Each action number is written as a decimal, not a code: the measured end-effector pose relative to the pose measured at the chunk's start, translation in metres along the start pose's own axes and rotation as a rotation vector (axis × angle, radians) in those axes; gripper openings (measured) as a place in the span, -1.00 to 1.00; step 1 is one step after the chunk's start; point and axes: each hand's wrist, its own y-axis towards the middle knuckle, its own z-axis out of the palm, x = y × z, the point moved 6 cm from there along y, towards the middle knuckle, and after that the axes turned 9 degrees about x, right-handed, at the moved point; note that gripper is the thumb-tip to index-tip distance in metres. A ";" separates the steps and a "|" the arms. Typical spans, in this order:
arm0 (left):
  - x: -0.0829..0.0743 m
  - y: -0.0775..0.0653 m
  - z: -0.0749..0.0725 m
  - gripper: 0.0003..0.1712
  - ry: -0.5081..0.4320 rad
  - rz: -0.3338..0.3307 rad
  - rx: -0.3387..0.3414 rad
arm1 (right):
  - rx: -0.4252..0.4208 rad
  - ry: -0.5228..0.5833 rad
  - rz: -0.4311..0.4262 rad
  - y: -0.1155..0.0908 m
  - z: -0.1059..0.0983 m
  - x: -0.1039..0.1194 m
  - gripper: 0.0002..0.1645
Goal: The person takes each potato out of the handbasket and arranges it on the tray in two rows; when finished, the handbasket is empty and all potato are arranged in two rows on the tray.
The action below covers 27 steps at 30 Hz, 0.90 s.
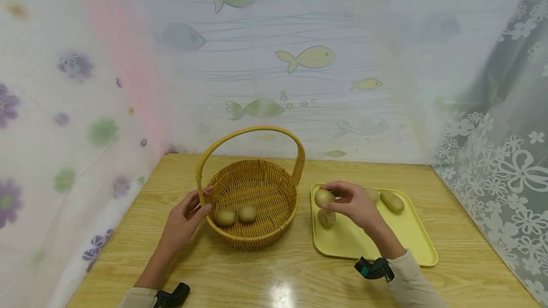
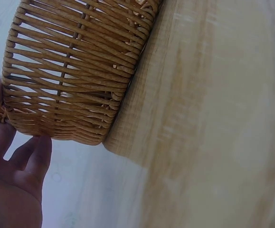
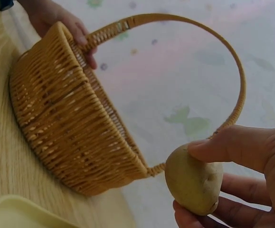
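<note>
My left hand (image 1: 184, 217) grips the left rim of a woven wicker basket (image 1: 252, 242) at the foot of its tall arched handle; in the left wrist view its fingers (image 2: 38, 154) lie against the weave. Two potatoes, one at the left (image 1: 225, 217) and one beside it (image 1: 247, 213), lie on the basket floor. With thumb and fingers, my right hand (image 1: 353, 205) pinches a potato (image 3: 194, 180) over the left end of a yellow tray (image 1: 411, 244). Just below it, another potato (image 1: 327, 218) lies in the tray.
Further potatoes, one partly hidden behind the right hand (image 1: 371, 195) and one long one (image 1: 392, 202), lie toward the tray's back edge. Basket and tray stand side by side on a wooden table (image 1: 239, 279). Patterned curtains (image 1: 257, 61) hang behind and at both sides.
</note>
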 end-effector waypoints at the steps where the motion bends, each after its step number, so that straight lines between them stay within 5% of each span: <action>1: 0.000 0.000 0.000 -0.52 -0.001 0.000 0.001 | 0.001 0.000 -0.002 -0.001 -0.001 -0.001 -0.49; 27: 0.000 0.001 0.001 -0.52 -0.034 0.018 0.012 | -0.056 -0.089 0.019 -0.023 -0.023 -0.018 -0.50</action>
